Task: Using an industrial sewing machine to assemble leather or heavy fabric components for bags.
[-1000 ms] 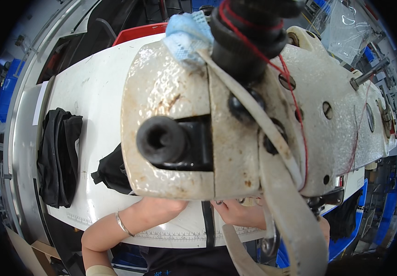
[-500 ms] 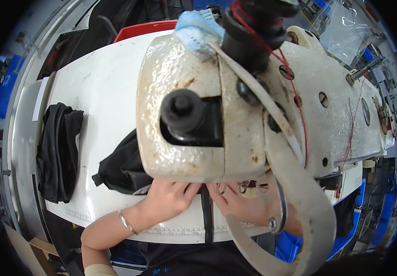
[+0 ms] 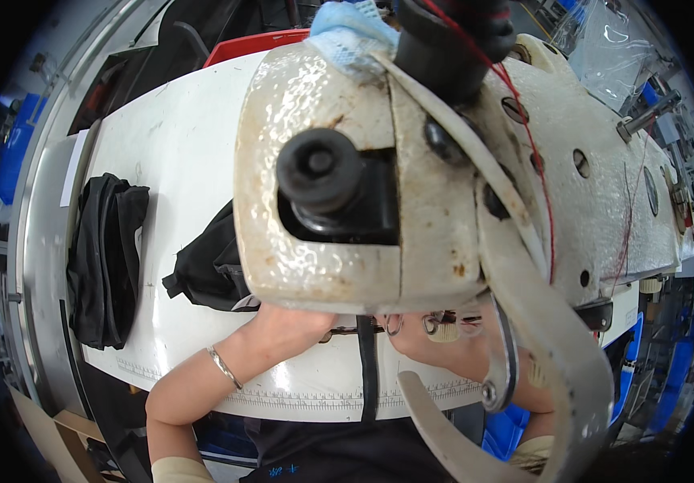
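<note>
Lying at ten o'clock from the left hand (image 3: 287,326) is black cloth (image 3: 210,270). Both hands sit under the sewing machine (image 3: 411,185). I cannot tell how the fingers are held on the left or the right hand (image 3: 435,346).

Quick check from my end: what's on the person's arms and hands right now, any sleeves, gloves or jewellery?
No gloves show. The left hand is bare, with a thin silver bangle at the wrist and a pale sleeve cuff near the elbow. The right hand is mostly hidden under the sewing machine head; a similar pale cuff shows lower down.
</note>
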Demonstrator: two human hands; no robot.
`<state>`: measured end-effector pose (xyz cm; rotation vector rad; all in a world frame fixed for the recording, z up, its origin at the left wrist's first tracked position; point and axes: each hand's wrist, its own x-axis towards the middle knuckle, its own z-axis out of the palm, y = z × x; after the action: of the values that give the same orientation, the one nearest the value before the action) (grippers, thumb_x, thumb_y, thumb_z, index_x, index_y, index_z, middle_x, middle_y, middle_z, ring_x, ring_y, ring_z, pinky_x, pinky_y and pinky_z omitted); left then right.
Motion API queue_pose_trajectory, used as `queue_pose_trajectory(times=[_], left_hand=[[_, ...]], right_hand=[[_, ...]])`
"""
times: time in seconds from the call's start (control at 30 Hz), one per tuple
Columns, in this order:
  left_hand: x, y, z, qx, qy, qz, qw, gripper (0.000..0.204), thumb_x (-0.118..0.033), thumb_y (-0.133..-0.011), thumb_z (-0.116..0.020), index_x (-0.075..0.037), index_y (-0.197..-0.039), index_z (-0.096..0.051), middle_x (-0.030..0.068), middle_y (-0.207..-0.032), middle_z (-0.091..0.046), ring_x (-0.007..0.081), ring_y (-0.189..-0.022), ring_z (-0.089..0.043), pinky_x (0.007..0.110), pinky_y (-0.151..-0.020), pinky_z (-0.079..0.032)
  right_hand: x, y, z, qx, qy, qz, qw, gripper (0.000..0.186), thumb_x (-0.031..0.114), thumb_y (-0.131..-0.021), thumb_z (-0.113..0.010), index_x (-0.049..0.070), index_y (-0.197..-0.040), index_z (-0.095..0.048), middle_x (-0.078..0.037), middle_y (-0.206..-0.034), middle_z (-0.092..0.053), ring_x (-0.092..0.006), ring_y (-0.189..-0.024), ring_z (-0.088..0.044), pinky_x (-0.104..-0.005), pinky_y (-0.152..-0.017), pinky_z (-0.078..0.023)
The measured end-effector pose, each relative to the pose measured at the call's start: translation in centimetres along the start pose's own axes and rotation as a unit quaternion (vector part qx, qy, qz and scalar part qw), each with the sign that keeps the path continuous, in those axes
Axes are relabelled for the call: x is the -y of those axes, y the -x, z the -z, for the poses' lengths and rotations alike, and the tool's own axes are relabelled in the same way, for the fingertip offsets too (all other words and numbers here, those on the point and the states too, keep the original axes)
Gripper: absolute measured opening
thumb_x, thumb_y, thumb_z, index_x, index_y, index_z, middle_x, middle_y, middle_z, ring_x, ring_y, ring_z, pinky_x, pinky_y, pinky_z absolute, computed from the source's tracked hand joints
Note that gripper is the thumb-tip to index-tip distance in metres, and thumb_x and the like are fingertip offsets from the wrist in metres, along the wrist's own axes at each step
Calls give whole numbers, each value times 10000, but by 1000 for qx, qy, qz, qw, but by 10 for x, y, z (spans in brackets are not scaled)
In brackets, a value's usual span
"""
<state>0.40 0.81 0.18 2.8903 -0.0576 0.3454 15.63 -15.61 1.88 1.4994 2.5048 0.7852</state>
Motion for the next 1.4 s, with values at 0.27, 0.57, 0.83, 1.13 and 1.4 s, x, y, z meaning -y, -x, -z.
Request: queue_pose_trajectory(times=[0.27, 0.57, 0.83, 1.13, 1.4], left_hand=[[-25, -1, 19, 22, -33, 6, 999, 350, -75, -660, -587, 38, -988, -631, 169, -977, -603, 310, -945, -587, 425, -840, -471], [-48, 24, 52, -119, -152, -1, 981, 345, -35, -664, -590, 80, -990, -601, 154, -921, -562, 275, -882, -563, 392, -868, -468], [-28, -12, 67, -94, 7, 9, 996, 196, -11, -681, -657, -20, -872, -616, 62, -718, -458, 214, -627, -478, 306, -560, -380], [-39, -4, 43, 17, -91, -100, 991, 277, -83, -672, -614, -2, -935, -650, 95, -996, -594, 239, -906, -585, 312, -725, -474], [-13, 14, 17, -54, 201, 34, 978, 322, 21, -613, -612, 7, -930, -668, 136, -965, -643, 269, -842, -620, 341, -696, -515]], right_hand=[[6, 5, -14, -183, -336, -226, 896, 177, 87, -848, -479, 10, -945, -606, -66, -872, -611, -187, -809, -597, -331, -735, -502], [-3, 17, 7, -128, -184, -36, 974, 370, 115, -667, -595, -1, -1014, -649, -105, -1053, -622, -229, -924, -576, -296, -731, -482], [17, -7, -8, -160, -269, -135, 940, 257, 126, -664, -593, 2, -884, -642, -87, -894, -596, -210, -867, -581, -303, -720, -474], [24, 5, -12, -125, -259, -132, 949, 224, 131, -639, -585, 31, -829, -651, -80, -916, -602, -221, -883, -585, -391, -888, -466], [28, 14, 1, -139, -244, -109, 954, 227, 162, -707, -601, 20, -874, -661, -48, -820, -609, -189, -777, -604, -425, -914, -471]])
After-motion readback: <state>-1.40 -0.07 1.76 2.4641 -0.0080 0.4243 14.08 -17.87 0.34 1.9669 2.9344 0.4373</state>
